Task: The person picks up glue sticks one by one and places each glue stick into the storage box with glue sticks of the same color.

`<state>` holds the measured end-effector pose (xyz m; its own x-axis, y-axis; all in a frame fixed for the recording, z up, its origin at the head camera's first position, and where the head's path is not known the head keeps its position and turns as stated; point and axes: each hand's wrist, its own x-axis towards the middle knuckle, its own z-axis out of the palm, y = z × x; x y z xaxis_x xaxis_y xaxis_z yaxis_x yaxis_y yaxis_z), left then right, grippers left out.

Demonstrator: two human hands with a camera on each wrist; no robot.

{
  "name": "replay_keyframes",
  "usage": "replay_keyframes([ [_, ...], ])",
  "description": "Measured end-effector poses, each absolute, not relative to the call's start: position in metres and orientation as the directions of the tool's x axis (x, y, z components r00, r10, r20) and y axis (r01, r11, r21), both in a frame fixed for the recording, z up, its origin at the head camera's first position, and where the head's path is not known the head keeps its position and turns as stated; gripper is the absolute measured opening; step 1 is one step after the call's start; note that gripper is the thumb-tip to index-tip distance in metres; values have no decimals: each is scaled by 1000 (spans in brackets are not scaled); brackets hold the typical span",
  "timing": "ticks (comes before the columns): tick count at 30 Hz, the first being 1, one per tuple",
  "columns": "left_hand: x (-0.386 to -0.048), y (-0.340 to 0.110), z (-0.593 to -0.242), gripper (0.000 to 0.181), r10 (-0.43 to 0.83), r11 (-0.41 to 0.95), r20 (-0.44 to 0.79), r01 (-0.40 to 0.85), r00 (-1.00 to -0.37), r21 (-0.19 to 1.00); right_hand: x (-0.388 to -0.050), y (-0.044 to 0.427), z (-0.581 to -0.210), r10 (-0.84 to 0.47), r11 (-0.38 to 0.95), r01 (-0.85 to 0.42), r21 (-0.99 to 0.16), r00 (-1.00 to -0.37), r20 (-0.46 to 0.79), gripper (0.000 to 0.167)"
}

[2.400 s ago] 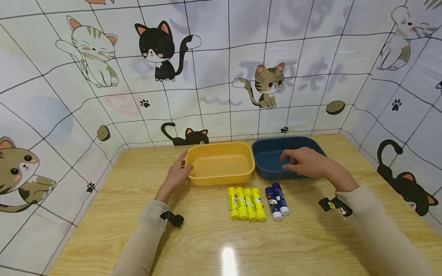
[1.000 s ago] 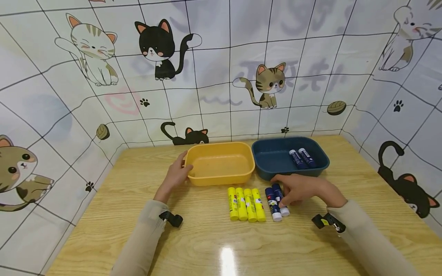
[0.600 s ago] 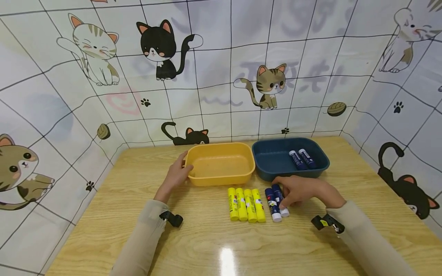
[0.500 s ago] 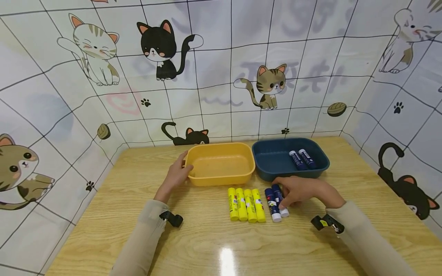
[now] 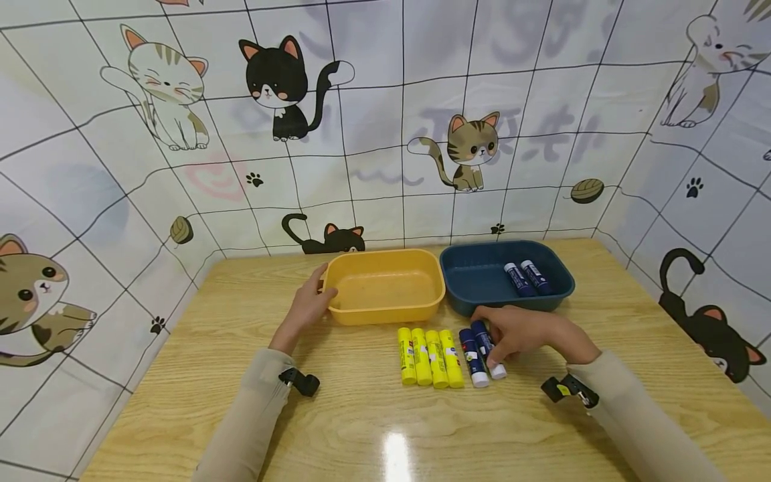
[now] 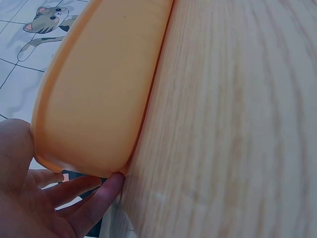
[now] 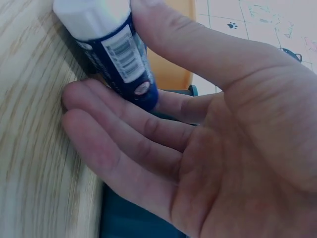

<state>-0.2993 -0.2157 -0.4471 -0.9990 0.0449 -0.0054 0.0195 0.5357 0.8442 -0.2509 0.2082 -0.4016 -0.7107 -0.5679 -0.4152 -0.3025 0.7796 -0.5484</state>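
Observation:
In the head view my left hand (image 5: 306, 309) grips the left end of a yellow tray (image 5: 385, 313); the left wrist view shows the fingers (image 6: 99, 198) against the tray's end wall (image 6: 94, 109). With thumb and index finger, my right hand (image 5: 521, 331) pinches a dark blue glue stick (image 5: 482, 339) with a white end, low over the table. Close on its left lies another blue stick (image 5: 472, 355). The right wrist view has the pinched stick (image 7: 124, 59) between thumb and index finger, the other fingers (image 7: 114, 144) extended beside it.
A dark blue tray (image 5: 476, 274) adjoins the yellow one and holds two blue glue sticks (image 5: 519, 280). Several yellow glue sticks (image 5: 436, 361) lie side by side before the yellow tray. A cat-patterned sheet (image 5: 373, 161) hangs behind the table.
My right hand has come from over the blue tray down to the front blue sticks, and two sticks now show in that tray. Both front sticks have shifted slightly left. My left hand has stayed put.

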Motion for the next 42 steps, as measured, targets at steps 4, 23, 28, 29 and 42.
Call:
replay_keyframes([
  [4,-300,-216,-447,71,39,537,-4,18,-999,844,-250,208,-399,-601,757,-348,-553,-702,-382,78],
  [23,-298,-215,-447,70,36,522,-7,13,-999,853,-248,205,-397,-628,727,-394,-562,-713,-312,81],
  [28,-298,-215,-446,70,35,521,-8,12,-999,854,-249,206,-397,-640,711,-386,-588,-702,-313,80],
  [29,-298,-215,-446,70,34,521,-7,12,-999,853,-249,206,-398,-642,708,-388,-590,-701,-311,79],
  [42,-299,-215,-447,70,29,533,-12,5,-1000,846,-249,209,-395,-672,673,-445,-591,-702,-237,76],
])
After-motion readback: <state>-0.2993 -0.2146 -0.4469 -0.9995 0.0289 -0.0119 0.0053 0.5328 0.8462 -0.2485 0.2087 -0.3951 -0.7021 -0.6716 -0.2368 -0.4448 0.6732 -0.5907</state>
